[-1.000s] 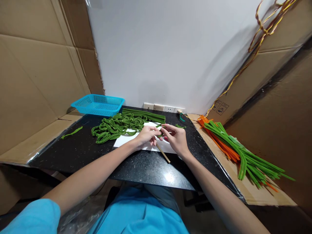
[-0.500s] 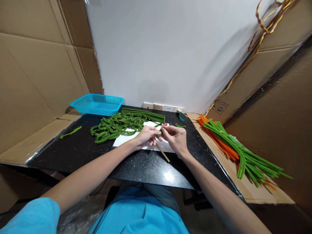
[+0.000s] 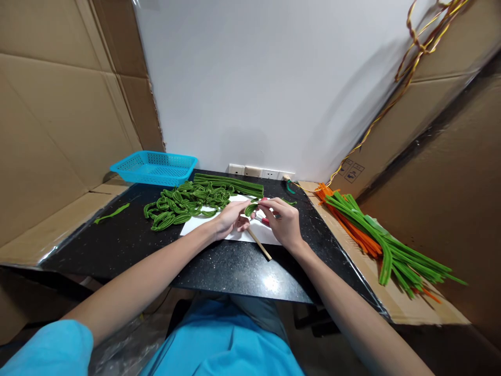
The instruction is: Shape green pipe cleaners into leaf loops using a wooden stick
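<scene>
Over the white paper [image 3: 191, 227], my left hand [image 3: 230, 219] and my right hand [image 3: 285, 222] meet at a small green pipe-cleaner loop [image 3: 251, 209]. The left fingers pinch its body, while the right thumb and fingertips close on its upper right end. Under the hands lies a red-handled tool [image 3: 265, 222], mostly hidden, so its kind is unclear. A thin brown stick [image 3: 260, 244] slants from beneath them toward the table's front. Left of the paper spreads a heap of bent green pipe-cleaner loops [image 3: 172, 209]; behind it lies a bundle of straight green pipe cleaners [image 3: 230, 183].
A blue plastic basket [image 3: 154, 169] stands at the back left of the black table [image 3: 219, 271]. Bright green pipe cleaners [image 3: 387, 245] and orange ones [image 3: 352, 224] lie on cardboard at right. Wall sockets [image 3: 253, 171] and a twisted yellow cable [image 3: 376, 125] are behind.
The green loop has turned up and shows more plainly between my fingers. The hands have shifted slightly, and the red-handled tool under them has come into clearer view.
</scene>
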The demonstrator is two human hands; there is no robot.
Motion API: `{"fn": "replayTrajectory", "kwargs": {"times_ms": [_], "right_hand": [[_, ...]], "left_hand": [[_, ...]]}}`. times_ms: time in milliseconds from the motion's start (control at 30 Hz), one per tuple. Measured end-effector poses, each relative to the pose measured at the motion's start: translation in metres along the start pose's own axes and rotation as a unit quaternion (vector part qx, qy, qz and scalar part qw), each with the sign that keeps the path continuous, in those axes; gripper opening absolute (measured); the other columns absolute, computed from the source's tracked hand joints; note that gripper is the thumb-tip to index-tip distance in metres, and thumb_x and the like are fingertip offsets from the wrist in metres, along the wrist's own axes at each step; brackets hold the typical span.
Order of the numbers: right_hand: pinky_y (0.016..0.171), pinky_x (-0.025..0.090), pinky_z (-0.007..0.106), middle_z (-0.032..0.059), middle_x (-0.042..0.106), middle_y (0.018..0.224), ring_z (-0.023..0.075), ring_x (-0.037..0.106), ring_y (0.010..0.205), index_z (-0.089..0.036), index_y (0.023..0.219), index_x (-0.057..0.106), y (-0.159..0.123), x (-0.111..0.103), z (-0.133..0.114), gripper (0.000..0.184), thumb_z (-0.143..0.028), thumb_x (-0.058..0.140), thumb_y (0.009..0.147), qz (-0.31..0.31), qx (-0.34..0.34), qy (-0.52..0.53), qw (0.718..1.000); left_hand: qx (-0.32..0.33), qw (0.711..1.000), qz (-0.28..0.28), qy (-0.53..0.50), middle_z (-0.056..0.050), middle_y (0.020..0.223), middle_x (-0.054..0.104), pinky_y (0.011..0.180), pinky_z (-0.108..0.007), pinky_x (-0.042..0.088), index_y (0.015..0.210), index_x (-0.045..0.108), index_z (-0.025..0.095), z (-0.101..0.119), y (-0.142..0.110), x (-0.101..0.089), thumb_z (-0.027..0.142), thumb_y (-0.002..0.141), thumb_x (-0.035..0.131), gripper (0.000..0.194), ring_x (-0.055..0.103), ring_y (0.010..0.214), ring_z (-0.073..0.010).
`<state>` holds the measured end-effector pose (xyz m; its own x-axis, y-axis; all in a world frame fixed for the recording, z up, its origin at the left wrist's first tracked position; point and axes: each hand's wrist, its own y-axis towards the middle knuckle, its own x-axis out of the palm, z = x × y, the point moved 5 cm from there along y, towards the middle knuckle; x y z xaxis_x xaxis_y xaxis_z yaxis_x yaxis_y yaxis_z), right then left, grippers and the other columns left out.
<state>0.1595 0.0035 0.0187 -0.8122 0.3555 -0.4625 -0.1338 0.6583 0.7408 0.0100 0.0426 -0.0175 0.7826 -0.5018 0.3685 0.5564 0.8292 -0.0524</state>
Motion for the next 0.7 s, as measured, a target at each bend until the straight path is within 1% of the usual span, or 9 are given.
{"fn": "replayTrajectory", "kwargs": {"times_ms": [100, 200, 267, 333, 367, 433, 533, 600, 700], "right_hand": [[0.067, 0.057, 0.029, 0.0071, 0.076, 0.1, 0.0203, 0.07, 0.083, -0.025, 0.102, 0.078, -0.001, -0.001, 0.001, 0.018, -0.028, 0.06, 0.101, -0.008, -0.013, -0.01, 1.0], [0.069, 0.056, 0.03, 0.0079, 0.074, 0.1, 0.0206, 0.069, 0.084, -0.023, 0.105, 0.074, -0.002, -0.003, 0.003, 0.019, -0.027, 0.056, 0.103, -0.008, -0.022, -0.027, 0.999], [0.072, 0.056, 0.031, 0.0083, 0.073, 0.099, 0.0208, 0.069, 0.086, -0.023, 0.106, 0.073, -0.003, -0.004, 0.003, 0.02, -0.027, 0.053, 0.104, -0.007, -0.032, -0.042, 0.999], [0.075, 0.056, 0.032, 0.0085, 0.073, 0.1, 0.0208, 0.069, 0.087, -0.023, 0.107, 0.072, -0.004, -0.005, 0.002, 0.02, -0.027, 0.052, 0.105, -0.009, -0.039, -0.046, 0.998], [0.074, 0.056, 0.032, 0.0084, 0.072, 0.1, 0.0207, 0.068, 0.087, -0.023, 0.107, 0.071, -0.003, -0.005, 0.001, 0.02, -0.028, 0.052, 0.105, -0.009, -0.036, -0.041, 0.998], [0.07, 0.057, 0.03, 0.0078, 0.072, 0.1, 0.0204, 0.068, 0.086, -0.023, 0.104, 0.071, -0.002, -0.005, 0.002, 0.019, -0.031, 0.054, 0.104, -0.007, -0.011, -0.015, 1.0], [0.059, 0.056, 0.027, 0.0065, 0.07, 0.096, 0.0195, 0.068, 0.08, -0.022, 0.104, 0.07, 0.001, -0.003, 0.006, 0.022, -0.04, 0.057, 0.102, -0.015, 0.057, 0.061, 0.996], [0.055, 0.056, 0.026, 0.0052, 0.068, 0.091, 0.0175, 0.066, 0.073, -0.022, 0.103, 0.069, 0.002, 0.0, 0.007, 0.027, -0.047, 0.059, 0.101, -0.041, 0.1, 0.124, 0.986], [0.052, 0.054, 0.025, 0.0023, 0.066, 0.081, 0.0149, 0.062, 0.063, -0.021, 0.098, 0.068, 0.003, 0.005, 0.008, 0.034, -0.055, 0.062, 0.097, -0.079, 0.144, 0.204, 0.965]], "left_hand": [[-0.017, 0.999, -0.033, -0.013, 0.002, 0.074, 0.055, 0.034, -0.014, 0.024, 0.095, 0.062, 0.014, 0.002, -0.003, 0.004, 0.042, 0.098, 0.065, 0.029, 0.044, 0.041, -0.0026], [-0.029, 0.998, -0.052, -0.01, 0.003, 0.067, 0.049, 0.036, -0.014, 0.024, 0.09, 0.062, 0.012, 0.004, -0.007, 0.009, 0.043, 0.1, 0.063, 0.033, 0.041, 0.04, -0.0024], [-0.031, 0.997, -0.065, -0.013, 0.0, 0.07, 0.055, 0.037, -0.015, 0.03, 0.09, 0.062, 0.012, 0.005, -0.008, 0.012, 0.045, 0.1, 0.063, 0.034, 0.05, 0.045, -0.0062], [-0.026, 0.996, -0.089, -0.019, -0.005, 0.083, 0.064, 0.042, -0.018, 0.041, 0.096, 0.063, 0.014, 0.006, -0.008, 0.015, 0.045, 0.099, 0.065, 0.032, 0.064, 0.058, -0.0121], [-0.022, 0.995, -0.1, -0.02, -0.007, 0.089, 0.067, 0.045, -0.02, 0.045, 0.099, 0.063, 0.014, 0.006, -0.009, 0.016, 0.045, 0.097, 0.068, 0.031, 0.067, 0.063, -0.0141], [-0.015, 0.994, -0.11, -0.015, -0.006, 0.09, 0.067, 0.048, -0.021, 0.048, 0.099, 0.063, 0.014, 0.007, -0.008, 0.016, 0.044, 0.093, 0.074, 0.033, 0.068, 0.066, -0.0142], [-0.001, 0.995, -0.102, -0.008, -0.002, 0.084, 0.064, 0.047, -0.019, 0.045, 0.093, 0.062, 0.013, 0.009, -0.007, 0.013, 0.045, 0.087, 0.081, 0.037, 0.063, 0.06, -0.0096], [0.007, 0.995, -0.099, -0.004, -0.001, 0.083, 0.062, 0.048, -0.019, 0.043, 0.092, 0.063, 0.013, 0.011, -0.008, 0.012, 0.047, 0.086, 0.082, 0.039, 0.062, 0.06, -0.0088], [0.01, 0.995, -0.104, 0.008, 0.0, 0.078, 0.061, 0.052, -0.02, 0.044, 0.087, 0.063, 0.013, 0.013, -0.008, 0.014, 0.051, 0.083, 0.082, 0.042, 0.062, 0.06, -0.0098]]}}
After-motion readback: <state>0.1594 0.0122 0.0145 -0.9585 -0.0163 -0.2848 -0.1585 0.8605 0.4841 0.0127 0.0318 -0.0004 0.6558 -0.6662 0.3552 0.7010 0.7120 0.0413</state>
